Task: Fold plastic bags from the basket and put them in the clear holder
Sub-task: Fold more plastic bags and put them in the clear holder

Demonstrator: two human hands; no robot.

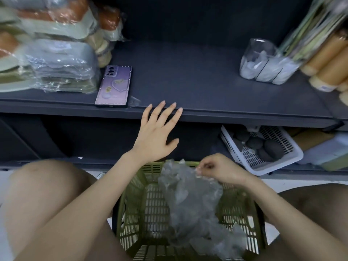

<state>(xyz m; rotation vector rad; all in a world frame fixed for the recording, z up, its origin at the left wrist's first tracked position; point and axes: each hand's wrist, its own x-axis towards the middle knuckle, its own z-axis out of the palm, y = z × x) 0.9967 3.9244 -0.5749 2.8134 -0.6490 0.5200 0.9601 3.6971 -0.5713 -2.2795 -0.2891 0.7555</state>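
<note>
Head view: person seated, green basket (131, 213) between the knees at 6 o'clock. Right hand (216, 170) at 5 o'clock from frame centre pinches the top edge of a crumpled greyish plastic bag (188, 204); the bag hangs down into the basket, most of it inside. Left hand (156, 134) at centre, fingers straight and spread, holds nothing. Its fingertips sit over the front lip of the dark shelf (188, 76); cannot tell if they touch.

Clear holder (263, 66) stands on the shelf at 2 o'clock, well apart from both hands, with whitish bags already in its compartments.

Risks, judged:
- Thin film, held by one small pinch at the edge. It may slip out, or stretch if pulled fast.
- Bag mass looks like more than one bag bunched together, so lifting could drag extras out onto the floor.
- Film may snag in the basket's slotted wall at 5 o'clock.
- Phone (114, 86) lies at 10 o'clock with its end at the shelf lip, near the left hand. A sideways sweep while flattening a bag could knock it off.
- Holder stands just beside the leaning bundles (320, 34) at 2 o'clock, so a reach in there may nudge them or tip the holder.
- Compartments look partly full, so a loosely folded bag might spring back out.
</note>
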